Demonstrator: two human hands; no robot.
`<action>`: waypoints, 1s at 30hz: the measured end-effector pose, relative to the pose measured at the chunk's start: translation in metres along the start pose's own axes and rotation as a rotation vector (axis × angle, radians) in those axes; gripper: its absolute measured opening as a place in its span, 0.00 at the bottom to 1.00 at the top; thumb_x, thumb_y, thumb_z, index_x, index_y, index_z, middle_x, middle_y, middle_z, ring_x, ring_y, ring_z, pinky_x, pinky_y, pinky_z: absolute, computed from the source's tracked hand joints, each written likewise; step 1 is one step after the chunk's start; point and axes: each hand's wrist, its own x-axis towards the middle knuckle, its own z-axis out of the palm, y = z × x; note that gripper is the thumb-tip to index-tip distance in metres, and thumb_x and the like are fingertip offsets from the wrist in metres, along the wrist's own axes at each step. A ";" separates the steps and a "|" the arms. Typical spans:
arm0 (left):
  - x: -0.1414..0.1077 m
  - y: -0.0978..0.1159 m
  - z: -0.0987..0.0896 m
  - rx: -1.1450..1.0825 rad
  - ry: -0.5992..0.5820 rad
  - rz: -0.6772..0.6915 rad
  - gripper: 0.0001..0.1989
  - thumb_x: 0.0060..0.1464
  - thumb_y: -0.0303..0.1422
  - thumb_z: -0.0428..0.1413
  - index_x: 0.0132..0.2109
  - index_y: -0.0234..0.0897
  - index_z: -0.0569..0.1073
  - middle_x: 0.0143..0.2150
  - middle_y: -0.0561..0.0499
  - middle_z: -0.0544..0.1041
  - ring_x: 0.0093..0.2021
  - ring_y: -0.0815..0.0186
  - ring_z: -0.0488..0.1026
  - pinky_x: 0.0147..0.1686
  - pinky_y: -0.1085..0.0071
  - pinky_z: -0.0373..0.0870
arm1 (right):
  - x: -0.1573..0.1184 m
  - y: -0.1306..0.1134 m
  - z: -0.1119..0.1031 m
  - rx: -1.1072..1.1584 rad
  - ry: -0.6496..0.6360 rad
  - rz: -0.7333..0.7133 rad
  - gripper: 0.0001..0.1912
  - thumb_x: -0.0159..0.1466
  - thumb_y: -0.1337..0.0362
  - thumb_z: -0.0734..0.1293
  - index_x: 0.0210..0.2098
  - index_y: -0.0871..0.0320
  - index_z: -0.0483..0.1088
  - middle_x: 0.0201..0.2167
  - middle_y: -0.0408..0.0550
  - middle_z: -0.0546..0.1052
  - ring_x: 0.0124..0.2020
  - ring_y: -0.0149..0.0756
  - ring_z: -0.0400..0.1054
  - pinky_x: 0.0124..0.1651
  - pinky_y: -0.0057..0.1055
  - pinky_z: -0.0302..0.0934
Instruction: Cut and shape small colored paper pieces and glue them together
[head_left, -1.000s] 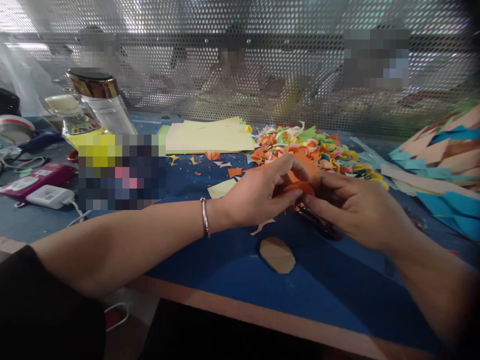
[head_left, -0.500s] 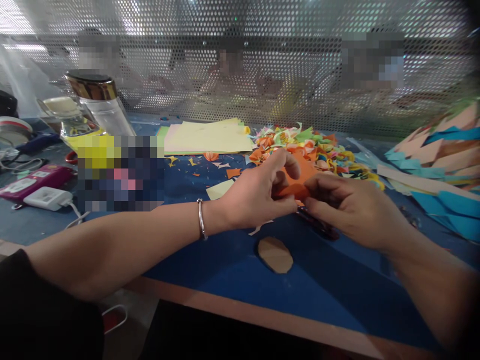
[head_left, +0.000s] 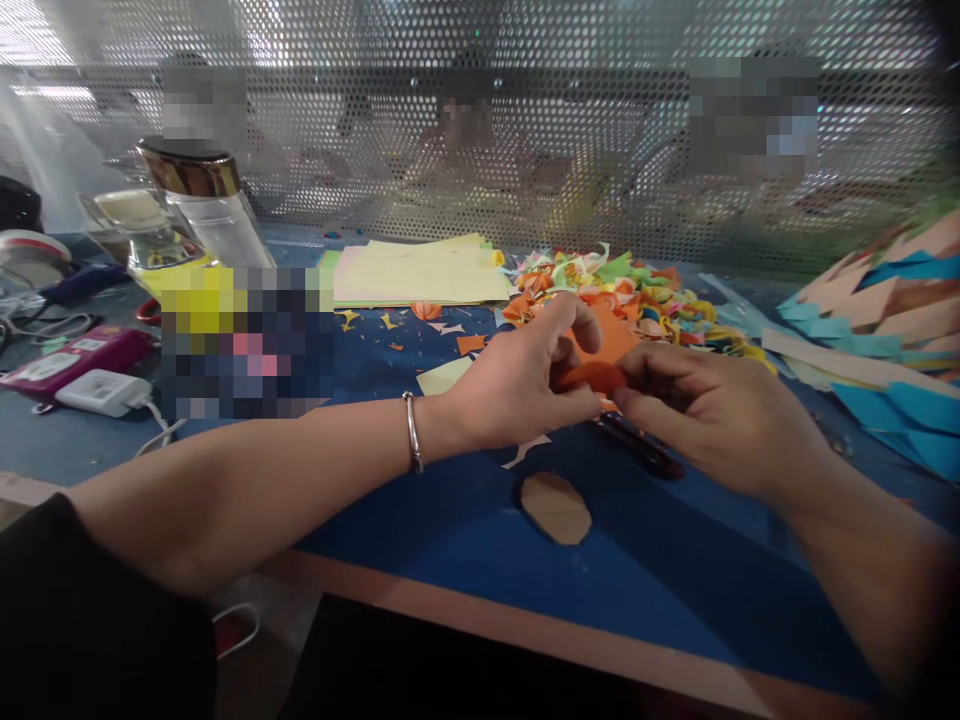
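Pinched between the thumb and fingers of both hands, in the head view, is a piece of orange paper [head_left: 591,376], held just above the blue table [head_left: 465,520] near its middle. The left hand [head_left: 517,385] grips the near edge of the piece, its index finger arched clear of the surface; the right hand [head_left: 720,420] closes on the opposite end with its thumb and bent fingers. Compared with one second earlier, the left index fingertip stands farther from the right hand, and more of the orange surface shows beyond it; the table's contents lie as before. The paper is thin and matte, with a rounded fold bulging toward the viewer. A dark, glossy, narrow object [head_left: 649,452] lies beneath the right hand; its kind cannot be told. Nearer the table edge rests a brown oval of cardboard [head_left: 556,508], its outline slightly faceted. Beyond the hands are a heap of curled, many-coloured paper pieces [head_left: 667,310] and a flat stack of pastel sheets [head_left: 420,272]. At right, pointed blue and peach paper folds [head_left: 892,405] overlap in tiers. A perforated screen [head_left: 585,40] stands behind.
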 end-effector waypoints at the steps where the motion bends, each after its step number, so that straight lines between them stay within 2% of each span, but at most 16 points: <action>1: 0.000 0.000 -0.001 0.012 0.004 0.001 0.18 0.50 0.26 0.60 0.42 0.44 0.59 0.27 0.63 0.65 0.25 0.73 0.62 0.30 0.70 0.60 | 0.000 -0.001 -0.001 -0.006 0.006 -0.005 0.14 0.57 0.51 0.64 0.22 0.52 0.67 0.17 0.41 0.66 0.17 0.32 0.60 0.22 0.32 0.55; 4: 0.001 -0.001 -0.004 0.047 0.030 -0.002 0.17 0.49 0.26 0.59 0.40 0.44 0.59 0.26 0.63 0.66 0.25 0.73 0.64 0.29 0.70 0.60 | 0.000 -0.002 -0.003 -0.032 0.032 -0.001 0.14 0.56 0.51 0.63 0.22 0.52 0.67 0.17 0.41 0.66 0.17 0.32 0.60 0.22 0.32 0.54; 8: 0.004 -0.004 -0.013 0.075 0.057 -0.075 0.17 0.47 0.25 0.58 0.40 0.43 0.59 0.27 0.62 0.70 0.24 0.73 0.66 0.28 0.70 0.60 | 0.000 0.002 -0.005 -0.052 0.036 0.008 0.13 0.56 0.52 0.63 0.21 0.52 0.66 0.16 0.39 0.66 0.17 0.31 0.60 0.22 0.31 0.54; 12: 0.006 -0.004 -0.017 0.065 0.116 -0.125 0.11 0.53 0.28 0.58 0.42 0.41 0.65 0.29 0.58 0.73 0.27 0.73 0.69 0.29 0.71 0.62 | -0.001 0.009 -0.003 -0.032 -0.038 0.015 0.12 0.57 0.53 0.64 0.24 0.53 0.68 0.17 0.40 0.68 0.18 0.32 0.62 0.23 0.31 0.55; 15: 0.007 -0.003 -0.013 0.026 0.027 -0.115 0.08 0.55 0.31 0.61 0.41 0.39 0.70 0.33 0.54 0.77 0.31 0.71 0.73 0.32 0.72 0.66 | -0.001 0.010 0.001 -0.014 -0.124 0.007 0.10 0.58 0.55 0.65 0.26 0.54 0.70 0.17 0.40 0.69 0.18 0.33 0.62 0.23 0.31 0.54; 18: 0.009 -0.004 -0.009 0.014 -0.124 -0.094 0.06 0.52 0.27 0.63 0.37 0.37 0.74 0.33 0.54 0.79 0.33 0.71 0.75 0.36 0.73 0.69 | -0.002 0.009 0.003 -0.025 -0.163 -0.007 0.10 0.57 0.55 0.65 0.24 0.53 0.67 0.16 0.39 0.66 0.18 0.32 0.59 0.23 0.31 0.52; 20: 0.010 -0.006 -0.008 -0.017 -0.183 -0.131 0.05 0.51 0.23 0.63 0.34 0.36 0.76 0.30 0.55 0.79 0.31 0.72 0.74 0.35 0.74 0.70 | -0.003 0.009 0.003 -0.023 -0.163 -0.009 0.11 0.58 0.55 0.65 0.24 0.53 0.67 0.16 0.39 0.66 0.18 0.32 0.59 0.23 0.31 0.52; 23: 0.011 -0.007 -0.009 -0.130 -0.207 -0.244 0.06 0.50 0.20 0.62 0.33 0.35 0.77 0.27 0.56 0.79 0.28 0.73 0.74 0.33 0.75 0.70 | -0.004 0.009 0.001 0.007 -0.141 0.015 0.11 0.60 0.54 0.66 0.27 0.54 0.70 0.17 0.40 0.69 0.18 0.31 0.60 0.22 0.30 0.53; 25: 0.011 -0.005 -0.010 -0.216 -0.169 -0.337 0.07 0.51 0.18 0.62 0.32 0.34 0.76 0.26 0.56 0.78 0.26 0.75 0.73 0.30 0.77 0.68 | -0.004 0.009 0.000 0.033 -0.084 0.037 0.12 0.61 0.53 0.66 0.27 0.54 0.71 0.17 0.40 0.70 0.16 0.31 0.61 0.21 0.30 0.54; 27: 0.010 -0.001 -0.009 -0.326 -0.080 -0.444 0.08 0.53 0.21 0.64 0.31 0.34 0.74 0.24 0.56 0.77 0.23 0.77 0.70 0.25 0.78 0.64 | -0.004 0.008 0.000 0.039 -0.003 0.030 0.12 0.61 0.53 0.66 0.28 0.54 0.71 0.17 0.40 0.69 0.16 0.30 0.61 0.21 0.30 0.54; 30: 0.009 0.005 -0.006 -0.536 0.096 -0.579 0.12 0.54 0.25 0.68 0.32 0.36 0.70 0.26 0.54 0.78 0.21 0.77 0.69 0.23 0.77 0.61 | -0.005 0.006 0.001 -0.005 0.111 -0.080 0.09 0.62 0.56 0.67 0.32 0.54 0.73 0.20 0.42 0.72 0.18 0.30 0.62 0.22 0.30 0.56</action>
